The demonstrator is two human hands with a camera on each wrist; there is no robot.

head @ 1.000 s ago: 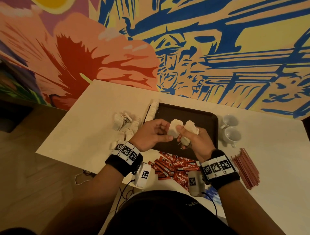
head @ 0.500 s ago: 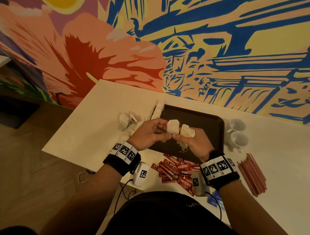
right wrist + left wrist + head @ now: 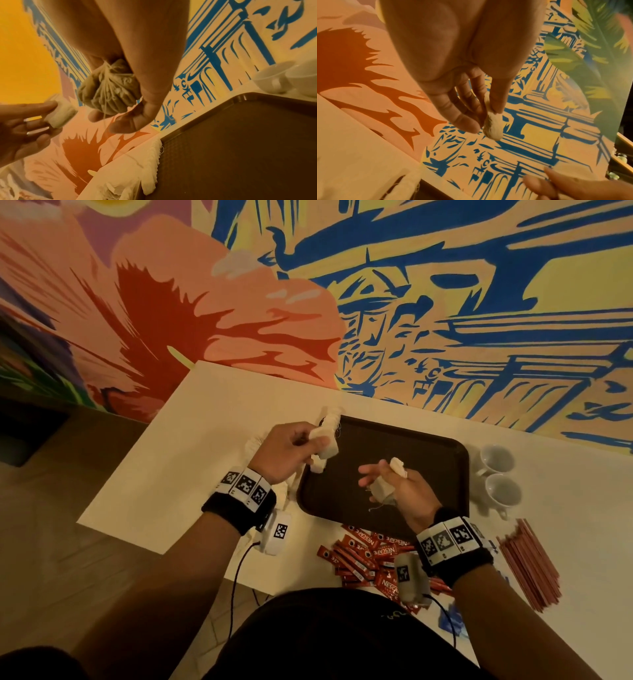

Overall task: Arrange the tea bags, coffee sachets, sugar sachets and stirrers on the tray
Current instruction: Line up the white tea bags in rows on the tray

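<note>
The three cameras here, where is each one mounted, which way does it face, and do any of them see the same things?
Head: worn on the head, looking forward and down at the tray, table and mural; both forearms and both hands show.
Left wrist: on the left wrist, looking along the left hand, which pinches a tea bag before the mural.
Right wrist: on the right wrist, looking along the right hand gripping tea bags above the tray, cups beyond.
Shared: both wrist views catch the other hand's fingers; head and right wrist both show tray and cups.

table: white | on it: dark tray, two cups, red stirrers, coffee sachets, loose tea bags, possibly blue sachets
</note>
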